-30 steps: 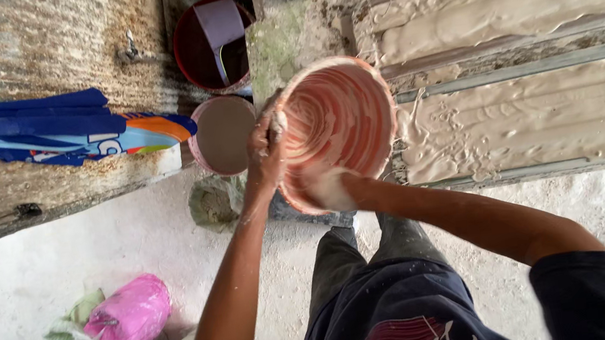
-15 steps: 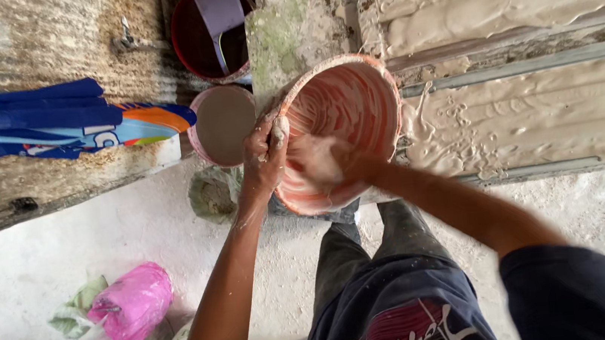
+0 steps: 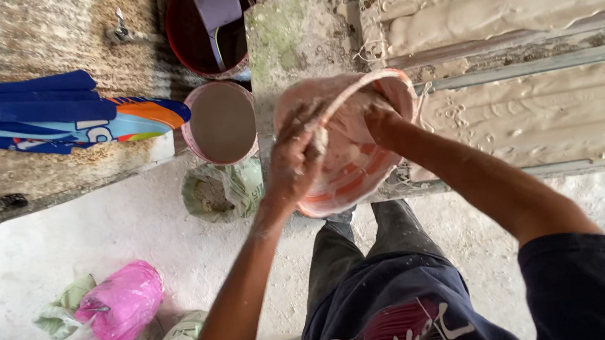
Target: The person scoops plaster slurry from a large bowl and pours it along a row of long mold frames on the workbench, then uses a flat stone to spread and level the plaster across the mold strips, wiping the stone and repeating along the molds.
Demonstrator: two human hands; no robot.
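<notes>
A: Item 1?
B: Orange bucket [image 3: 351,164], tilted, held above grey moulds [image 3: 539,112].
A: Hands?
B: Left hand [image 3: 294,165] fingers clamp the rim; right hand [image 3: 380,119] grips the far rim.

Soft, even daylight, faint shadows; moving hands slightly blurred, edges bowed.

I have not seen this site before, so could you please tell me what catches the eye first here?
At centre, both hands, left and right, grip a plaster-smeared orange bucket tilted over the moulds of wet grey mix on the right. A blue umbrella lies at upper left, and a pink bag sits on the floor at lower left.
</notes>
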